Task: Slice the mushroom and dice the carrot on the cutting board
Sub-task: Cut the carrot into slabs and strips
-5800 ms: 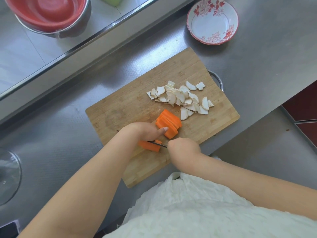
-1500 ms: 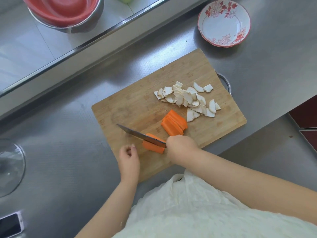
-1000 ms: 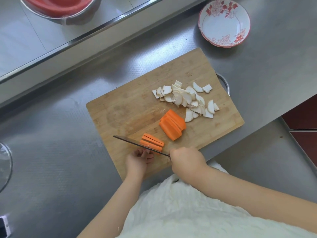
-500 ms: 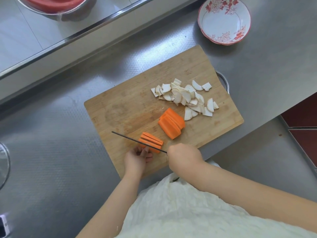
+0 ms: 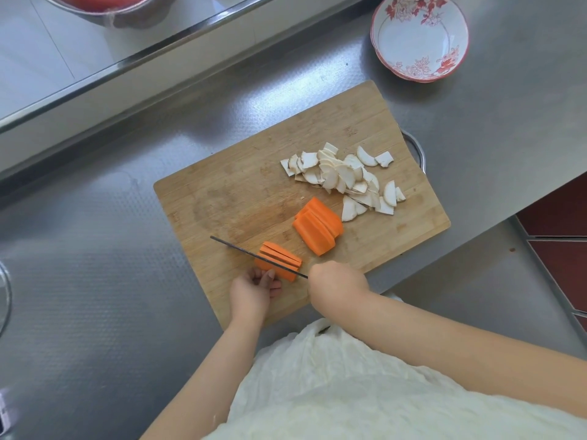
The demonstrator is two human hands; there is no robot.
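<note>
A wooden cutting board (image 5: pixel 241 198) lies at an angle on the steel counter. White mushroom slices (image 5: pixel 346 179) are piled on its right part. A stack of carrot slabs (image 5: pixel 319 227) lies in the middle. Near the front edge sits a smaller carrot piece (image 5: pixel 279 258), cut lengthwise into strips. My right hand (image 5: pixel 336 287) grips the knife (image 5: pixel 254 254), whose blade stands edge-down in this piece. My left hand (image 5: pixel 254 290) holds the near side of the piece with curled fingertips.
A red-flowered white bowl (image 5: pixel 419 36) stands beyond the board at the back right. A metal basin with a red bowl (image 5: pixel 108 7) sits in the sink at the back left. The counter edge drops off just right of the board.
In the oldest frame my left hand steadied the carrot under the knife. It then drew back to the front edge, and now holds the small piece while the blade cuts through it.
</note>
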